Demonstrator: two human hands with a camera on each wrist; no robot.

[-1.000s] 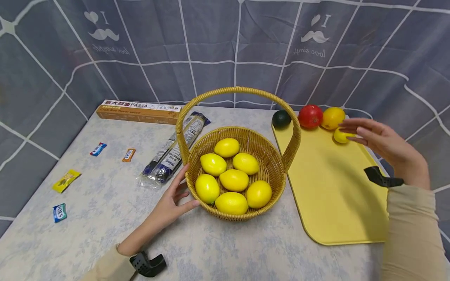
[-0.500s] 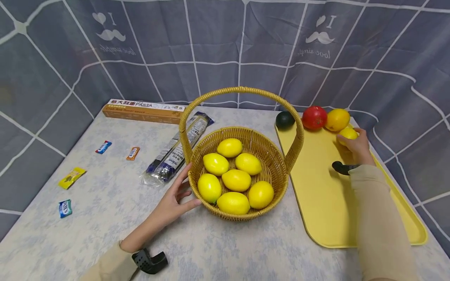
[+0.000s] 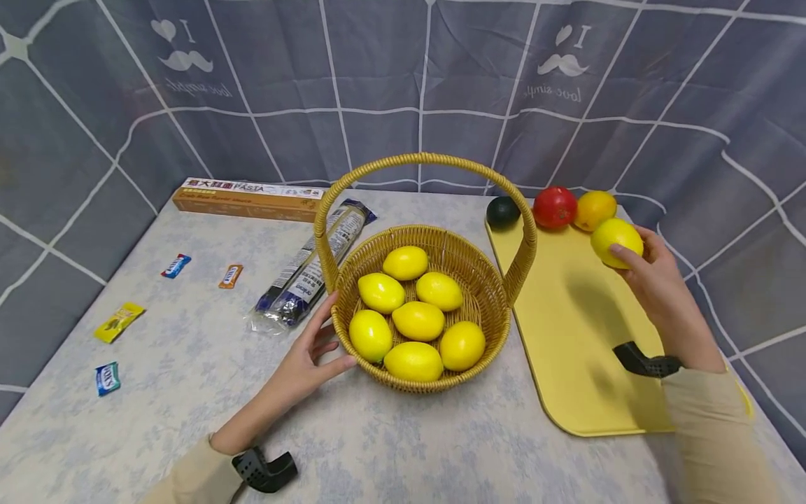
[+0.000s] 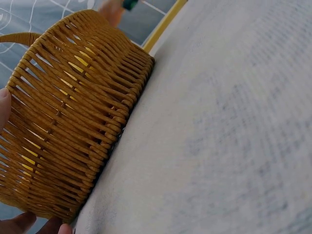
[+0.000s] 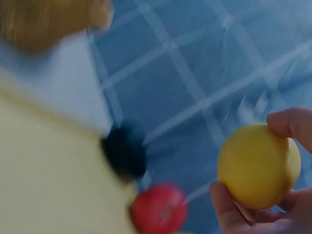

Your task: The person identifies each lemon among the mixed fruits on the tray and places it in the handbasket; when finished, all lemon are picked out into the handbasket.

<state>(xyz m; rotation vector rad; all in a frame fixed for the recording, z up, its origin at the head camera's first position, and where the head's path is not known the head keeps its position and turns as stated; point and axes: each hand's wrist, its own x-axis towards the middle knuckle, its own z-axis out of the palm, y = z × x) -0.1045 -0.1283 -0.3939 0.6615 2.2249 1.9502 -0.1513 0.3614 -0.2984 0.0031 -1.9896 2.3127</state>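
In the head view my right hand [image 3: 661, 287] holds a lemon [image 3: 616, 243] above the yellow tray [image 3: 579, 364]. The right wrist view shows thumb and fingers on opposite sides of this lemon [image 5: 258, 165]. My left hand [image 3: 308, 364] rests against the left side of a wicker basket [image 3: 434, 234], its index finger and thumb spread along the rim. Several lemons [image 3: 418, 320] lie inside the basket, under its tall arched handle [image 3: 428, 159]. In the left wrist view the woven wall [image 4: 73, 112] fills the left part, with fingertips at its edges.
Along the tray's far end sit a dark green fruit [image 3: 502, 213], a red fruit [image 3: 555, 207] and an orange-yellow fruit [image 3: 595, 210]. Left of the basket lie plastic-wrapped noodle packs [image 3: 315, 266], a pasta box [image 3: 248, 200] and several small candies [image 3: 119, 322]. A grey curtain [image 3: 378, 84] hangs behind.
My right hand has reached down to the lemon at the tray's far right, grasped it and raised it off the tray. The left hand has stayed at the basket.
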